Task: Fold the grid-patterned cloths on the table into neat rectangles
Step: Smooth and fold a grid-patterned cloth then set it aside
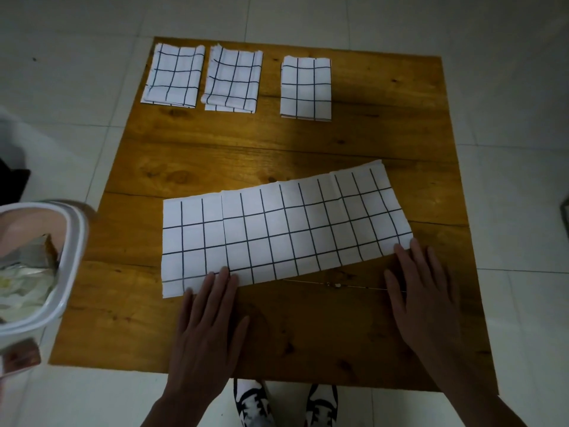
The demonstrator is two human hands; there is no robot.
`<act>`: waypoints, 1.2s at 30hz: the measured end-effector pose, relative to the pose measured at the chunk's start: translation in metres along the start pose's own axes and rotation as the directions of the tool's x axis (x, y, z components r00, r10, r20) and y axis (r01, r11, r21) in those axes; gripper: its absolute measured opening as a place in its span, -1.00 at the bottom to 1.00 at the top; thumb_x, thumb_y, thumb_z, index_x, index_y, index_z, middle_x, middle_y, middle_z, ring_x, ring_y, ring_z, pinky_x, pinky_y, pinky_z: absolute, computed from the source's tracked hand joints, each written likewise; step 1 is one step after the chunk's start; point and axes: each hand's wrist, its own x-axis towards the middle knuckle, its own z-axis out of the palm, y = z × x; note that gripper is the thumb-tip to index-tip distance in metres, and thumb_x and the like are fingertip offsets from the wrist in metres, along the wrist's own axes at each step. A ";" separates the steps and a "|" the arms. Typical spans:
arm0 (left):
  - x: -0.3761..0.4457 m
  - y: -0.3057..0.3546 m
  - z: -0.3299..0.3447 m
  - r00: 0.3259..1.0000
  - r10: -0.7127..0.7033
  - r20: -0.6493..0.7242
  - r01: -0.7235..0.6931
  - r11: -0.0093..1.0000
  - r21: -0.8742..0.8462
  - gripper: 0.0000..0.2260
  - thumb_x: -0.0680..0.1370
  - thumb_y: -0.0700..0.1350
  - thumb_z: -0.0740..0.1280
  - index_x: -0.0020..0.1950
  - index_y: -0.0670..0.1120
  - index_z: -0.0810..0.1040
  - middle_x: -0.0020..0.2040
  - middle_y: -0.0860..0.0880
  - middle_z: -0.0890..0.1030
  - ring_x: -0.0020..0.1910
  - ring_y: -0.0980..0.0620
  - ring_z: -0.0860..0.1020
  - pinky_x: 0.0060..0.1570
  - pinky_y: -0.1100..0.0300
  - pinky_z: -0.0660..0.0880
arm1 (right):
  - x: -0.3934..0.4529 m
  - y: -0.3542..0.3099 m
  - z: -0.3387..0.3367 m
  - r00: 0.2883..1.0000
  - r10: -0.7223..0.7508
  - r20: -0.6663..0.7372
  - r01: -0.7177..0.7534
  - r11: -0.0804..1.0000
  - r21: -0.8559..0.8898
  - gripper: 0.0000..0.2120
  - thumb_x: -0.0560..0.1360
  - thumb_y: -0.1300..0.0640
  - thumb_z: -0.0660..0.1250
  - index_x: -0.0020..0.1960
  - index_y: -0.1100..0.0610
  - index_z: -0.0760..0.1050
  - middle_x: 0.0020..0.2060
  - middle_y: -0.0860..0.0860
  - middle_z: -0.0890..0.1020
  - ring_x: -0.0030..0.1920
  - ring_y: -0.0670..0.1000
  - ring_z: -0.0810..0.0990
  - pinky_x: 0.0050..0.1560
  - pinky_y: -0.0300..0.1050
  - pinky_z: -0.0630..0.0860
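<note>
While both hands lie flat with fingers spread, left hand [205, 315] and right hand [421, 291] gripping nothing, press the near edge of the long grid cloth strip [283, 229] at the bench [308, 334] centre. Align corners before folding. Three folded cloths [235, 77] lie at the far edge. The plastic tub [72, 241], left, holds unclear contents.

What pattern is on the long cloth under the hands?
The long white cloth strip carries a grid of thin dark lines, seen in the head view.

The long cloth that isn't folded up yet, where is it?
In the head view, the long cloth lies across the near middle of the table, with the left hand and right hand at its near edge.
</note>
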 end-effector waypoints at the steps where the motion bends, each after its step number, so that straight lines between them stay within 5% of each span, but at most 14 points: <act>1: 0.000 -0.001 0.000 1.000 0.004 0.005 -0.004 1.000 0.007 -0.40 0.71 0.18 0.04 0.67 -0.12 0.18 0.69 -0.08 0.15 0.68 -0.12 0.11 0.54 -0.31 0.19 | 0.000 0.000 -0.001 1.000 0.000 -0.002 0.000 1.000 0.003 -0.39 0.66 -0.27 -0.06 0.62 -0.03 0.24 0.62 0.07 0.27 0.62 0.18 0.18 0.58 0.26 0.07; 6: 0.005 0.004 -0.004 0.999 -0.001 -0.036 0.001 1.000 0.001 -0.40 0.69 0.15 0.12 0.65 -0.15 0.23 0.67 -0.11 0.20 0.67 -0.11 0.13 0.57 -0.28 0.17 | 0.010 -0.006 -0.013 0.999 0.038 -0.021 -0.036 0.997 0.073 -0.53 0.70 -0.17 0.12 0.50 0.04 0.42 0.50 0.14 0.43 0.45 0.26 0.41 0.40 0.33 0.36; 9: 0.015 0.023 -0.004 0.997 0.052 -0.055 -0.054 0.998 -0.045 -0.42 0.70 0.10 0.14 0.65 -0.17 0.22 0.67 -0.12 0.20 0.67 -0.11 0.13 0.59 -0.19 0.14 | 0.019 -0.012 -0.021 0.996 0.062 -0.068 -0.055 0.992 0.113 -0.56 0.67 -0.13 0.20 0.43 0.10 0.46 0.30 0.17 0.54 0.20 0.20 0.53 0.14 0.19 0.51; 13: 0.037 0.062 0.003 0.983 0.185 0.003 -0.184 0.982 -0.036 -0.43 0.74 0.14 0.04 0.69 -0.12 0.15 0.69 -0.10 0.17 0.68 -0.06 0.09 0.60 -0.06 0.10 | 0.033 -0.018 -0.027 0.988 0.134 -0.081 -0.120 0.981 0.154 -0.48 0.58 -0.09 0.40 0.41 0.19 0.44 0.12 0.17 0.55 0.06 0.15 0.49 0.00 0.03 0.44; 19: 0.053 0.082 0.018 0.983 0.156 0.101 -0.161 0.986 0.041 -0.43 0.75 0.17 -0.04 0.68 -0.11 0.16 0.68 -0.09 0.18 0.67 -0.05 0.11 0.57 -0.06 0.11 | 0.053 -0.026 -0.040 0.949 0.304 0.081 -0.315 0.917 0.245 -0.41 0.53 -0.07 0.48 0.44 0.16 0.38 0.26 0.19 0.50 0.27 0.25 0.45 0.11 0.08 0.43; 25: 0.050 0.079 0.018 0.980 0.172 0.104 -0.177 0.983 0.043 -0.43 0.75 0.18 -0.05 0.69 -0.10 0.13 0.69 -0.07 0.14 0.68 -0.04 0.06 0.58 -0.06 0.10 | 0.055 -0.022 -0.035 0.908 0.373 0.193 -0.419 0.831 0.366 -0.40 0.42 -0.30 0.41 0.26 0.10 0.49 0.08 0.09 0.59 0.12 0.18 0.58 0.09 0.25 0.62; 30: 0.051 0.080 0.019 0.977 0.178 0.120 -0.183 0.982 0.034 -0.42 0.75 0.19 -0.04 0.70 -0.09 0.11 0.70 -0.06 0.11 0.69 -0.04 0.04 0.58 -0.07 0.10 | 0.050 -0.032 -0.038 0.886 0.405 0.227 -0.451 0.634 0.628 -0.77 0.61 0.00 0.38 0.13 0.15 0.49 -0.05 0.10 0.58 -0.13 -0.01 0.54 -0.21 -0.13 0.44; 36: 0.048 0.086 0.020 0.986 0.139 0.089 -0.142 0.989 0.032 -0.41 0.73 0.21 0.02 0.69 -0.06 0.14 0.68 -0.12 0.18 0.67 -0.11 0.11 0.58 -0.12 0.15 | 0.036 -0.036 -0.051 0.873 0.456 0.175 -0.403 0.469 0.786 -0.82 0.63 0.06 0.36 0.04 0.18 0.48 -0.14 0.06 0.55 -0.16 0.00 0.50 -0.22 -0.13 0.43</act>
